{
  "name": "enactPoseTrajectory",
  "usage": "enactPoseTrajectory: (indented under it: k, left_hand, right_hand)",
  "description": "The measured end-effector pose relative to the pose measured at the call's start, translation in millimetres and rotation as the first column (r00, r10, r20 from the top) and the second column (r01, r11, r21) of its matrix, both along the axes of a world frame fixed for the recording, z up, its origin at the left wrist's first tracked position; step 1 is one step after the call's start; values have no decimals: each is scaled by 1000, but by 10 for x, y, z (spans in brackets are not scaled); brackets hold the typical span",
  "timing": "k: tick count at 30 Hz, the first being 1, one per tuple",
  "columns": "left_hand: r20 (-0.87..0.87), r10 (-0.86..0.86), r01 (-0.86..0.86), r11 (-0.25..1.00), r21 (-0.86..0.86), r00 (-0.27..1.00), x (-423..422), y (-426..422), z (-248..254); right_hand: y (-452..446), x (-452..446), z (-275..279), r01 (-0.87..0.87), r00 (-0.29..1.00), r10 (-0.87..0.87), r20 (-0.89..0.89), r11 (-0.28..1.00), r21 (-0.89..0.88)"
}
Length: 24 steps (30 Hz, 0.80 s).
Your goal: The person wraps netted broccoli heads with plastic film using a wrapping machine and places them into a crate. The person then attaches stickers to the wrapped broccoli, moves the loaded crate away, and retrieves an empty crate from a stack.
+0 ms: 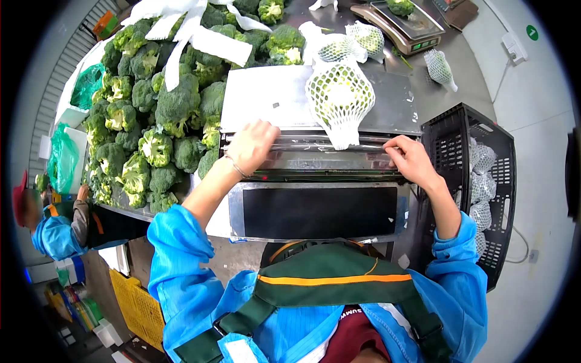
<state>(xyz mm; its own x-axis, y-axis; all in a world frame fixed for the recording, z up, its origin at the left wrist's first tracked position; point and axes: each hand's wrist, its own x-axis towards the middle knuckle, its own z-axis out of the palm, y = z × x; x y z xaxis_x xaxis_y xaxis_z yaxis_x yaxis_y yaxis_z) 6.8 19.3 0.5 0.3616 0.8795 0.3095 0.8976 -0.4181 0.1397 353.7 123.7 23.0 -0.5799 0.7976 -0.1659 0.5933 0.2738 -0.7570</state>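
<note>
Broccoli (340,97) in a white net is lying, in the head view, on the metal top (266,97) of the machine, its net's tail reaching over the rollers (302,143) toward the person, between the two hands. From where I am standing, the left hand (254,145) is resting at the rollers' left end, fingers curled; whether it is gripping anything I cannot tell. The right hand (414,161) is bending over the right end, thumb and forefinger drawn close together; I cannot tell whether anything is caught there. Neither hand is touching the broccoli. Nearer the person, a black plate (321,212) is lying flat. At left, a heap (157,109) of bare heads is covering the table, white nets (200,36) lying across its far end. Beyond the machine, further netted heads (366,39) are lying near a scale (411,43), which is bearing a bare head (399,7). A black crate (446,142) is standing right of the machine, containing netted pieces (482,184). At far left, a co-worker (60,235) in blue is standing beside the table.
</note>
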Motion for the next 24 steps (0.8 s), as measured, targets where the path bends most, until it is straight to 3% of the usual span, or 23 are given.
enactPoseTrajectory:
  k: [1,3,4,7,8,11,16,20,24]
  left_hand:
    - [154,134,-125,990,-68,979,3,-5,76]
    - [409,413,-326,907,-267,814,-10,-57,241]
    - [469,390,-296,918,-264,792,-12,-102,321]
    - [232,119,-83,984,-160,965,-15,-186,49]
    - [110,-13,24,995,-101,994,-33,-166,-19]
    - [-3,-4,3,989,-148,1000,-39,-103,-46]
    - [-55,-41,24,961,-276,998,-81,-65,-58]
    - [20,-72,74,982,-172,997,-148,-60,-140]
    - [-89,-49,40,994,-102,995,-99,-65,-181]
  right_hand:
    - [-20,26,-13,-2,999,2,-48,1000,-9]
    - [-90,89,-78,-9,990,4,-140,999,-34]
    - [-141,101,-100,-16,988,5,-154,997,-72]
    - [-150,66,-114,63,979,-97,-182,981,-186]
    - [-120,44,-99,60,982,-85,-167,987,-148]
    - [-23,3,-29,1,996,-1,-92,1000,1]
    - [-27,18,-38,-46,998,47,-36,999,24]
    - [-41,10,-50,-40,998,40,-52,999,-3]
    - [-46,11,-29,-50,998,50,-45,999,21]
